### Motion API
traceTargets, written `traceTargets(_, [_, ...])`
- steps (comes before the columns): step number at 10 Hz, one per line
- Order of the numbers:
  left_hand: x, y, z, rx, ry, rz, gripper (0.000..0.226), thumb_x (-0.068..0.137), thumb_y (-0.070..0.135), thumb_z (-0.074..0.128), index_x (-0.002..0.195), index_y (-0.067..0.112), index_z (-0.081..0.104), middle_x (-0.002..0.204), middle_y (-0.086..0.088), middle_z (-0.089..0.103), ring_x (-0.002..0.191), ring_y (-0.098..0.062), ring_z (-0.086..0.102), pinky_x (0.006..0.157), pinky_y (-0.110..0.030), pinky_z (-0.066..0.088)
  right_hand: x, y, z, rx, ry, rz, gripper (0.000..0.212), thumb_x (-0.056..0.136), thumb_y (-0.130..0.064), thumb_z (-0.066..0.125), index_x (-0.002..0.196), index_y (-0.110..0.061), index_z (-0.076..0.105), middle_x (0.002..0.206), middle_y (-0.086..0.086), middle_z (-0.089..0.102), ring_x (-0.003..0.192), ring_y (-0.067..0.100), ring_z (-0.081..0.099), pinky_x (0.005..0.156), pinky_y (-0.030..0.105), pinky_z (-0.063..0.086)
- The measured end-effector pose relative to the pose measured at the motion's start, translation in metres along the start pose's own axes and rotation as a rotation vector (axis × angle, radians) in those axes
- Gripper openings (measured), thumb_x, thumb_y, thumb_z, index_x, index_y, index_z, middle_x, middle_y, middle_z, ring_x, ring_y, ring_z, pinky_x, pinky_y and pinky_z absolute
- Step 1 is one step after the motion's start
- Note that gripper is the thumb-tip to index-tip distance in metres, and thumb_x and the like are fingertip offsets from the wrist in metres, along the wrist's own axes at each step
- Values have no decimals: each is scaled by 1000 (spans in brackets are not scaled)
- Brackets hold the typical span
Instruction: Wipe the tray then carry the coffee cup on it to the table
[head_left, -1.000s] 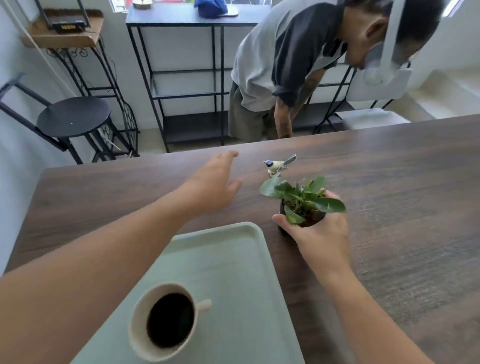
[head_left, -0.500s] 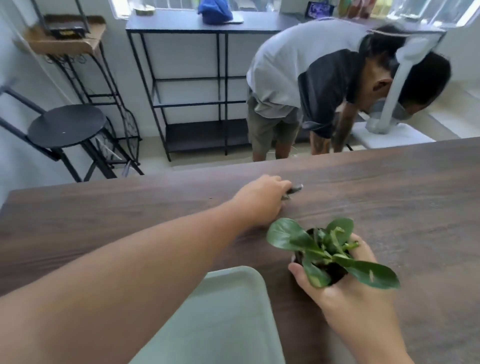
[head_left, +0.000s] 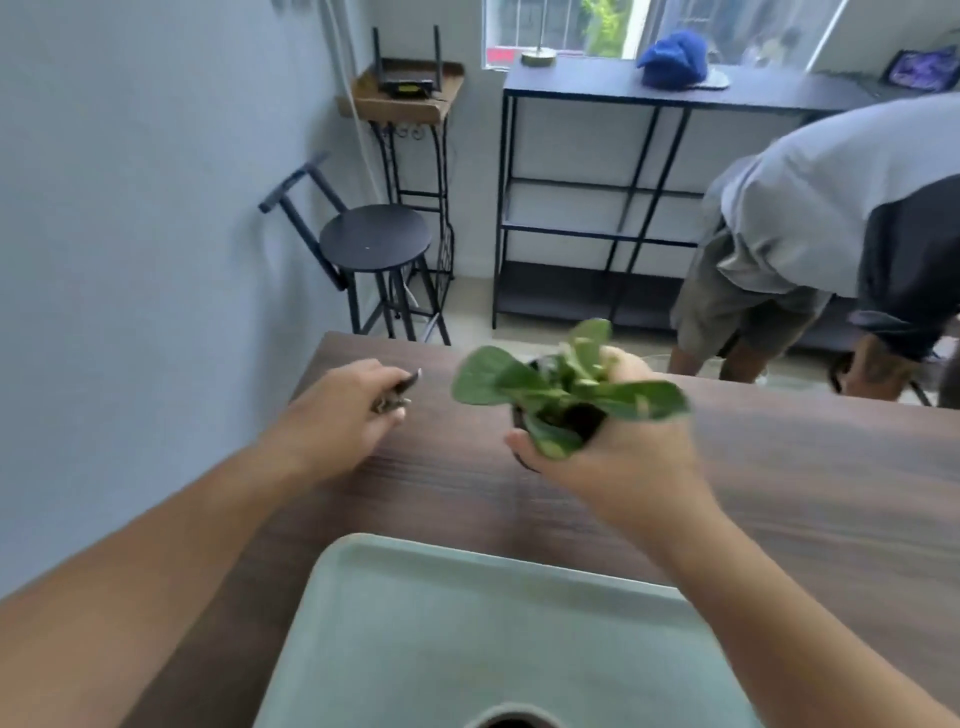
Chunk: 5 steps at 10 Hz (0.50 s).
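head view, left hand: I see it closed around a small bird figurine, low over the far-left part of the table; the frame is blurred, so I cannot tell whether it touches the wood.
right hand: wrapped around a small potted plant, held over the table beyond the tray.
tray: pale green, flat on the table near me, surface bare where it shows.
coffee cup: only its rim peeks in at the bottom edge, on the tray.
bystander: bent over past the table's far side.
risk, plant: I judge a tilted pot may shed soil onto the tray.
risk, cup: forearms flank it out of sight; I judge a careless pull-back may knock it.
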<state>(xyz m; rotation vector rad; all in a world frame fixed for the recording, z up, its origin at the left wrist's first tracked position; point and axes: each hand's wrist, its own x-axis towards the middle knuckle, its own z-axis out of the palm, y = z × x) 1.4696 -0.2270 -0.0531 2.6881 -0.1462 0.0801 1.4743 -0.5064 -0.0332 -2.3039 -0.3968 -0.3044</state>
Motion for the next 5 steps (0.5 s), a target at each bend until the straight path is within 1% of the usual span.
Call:
traceTargets(1, [-11,-24,-7,9,-29,-61,26,86,13,70,112,12,68,91,-5,62,86,-25,59,81,-36,46,23,-33,44,-24,-214,-8,66,57,-68,75,112,-37,55,103,-22,48,90,2,50,82,25,49])
traceTargets(2, [-23,-39,-5,-26,-30,-73,30,86,10,70,116,11,68,98,-6,64,92,-24,60,83,-28,42,26,-35,65,-4,-278,-11,64,57,-65,76,111,-39,55,104,-19,52,93,5,56,84,32,54])
traceTargets(3, [-28,-45,-1,-51,-48,-89,34,87,10,69,120,12,66,103,-4,64,99,-23,60,84,-19,37,24,-36,76,13,-283,-26,65,58,-65,75,114,-38,57,108,-20,56,97,4,58,85,35,55])
traceTargets(4, [-28,-45,-4,-117,-22,-92,55,85,11,71,137,19,55,116,-3,62,110,-21,58,92,-21,39,24,-37,64,2,-396,23,99,51,-70,82,138,-36,47,141,-13,46,130,5,44,109,39,44])
traceTargets(5, [-43,-42,-12,-93,60,-210,91,79,21,78,153,26,26,142,-3,45,128,-23,43,109,-34,33,5,-34,36,91,-390,87,145,42,-81,78,158,-26,11,160,-17,7,150,11,10,123,42,21])
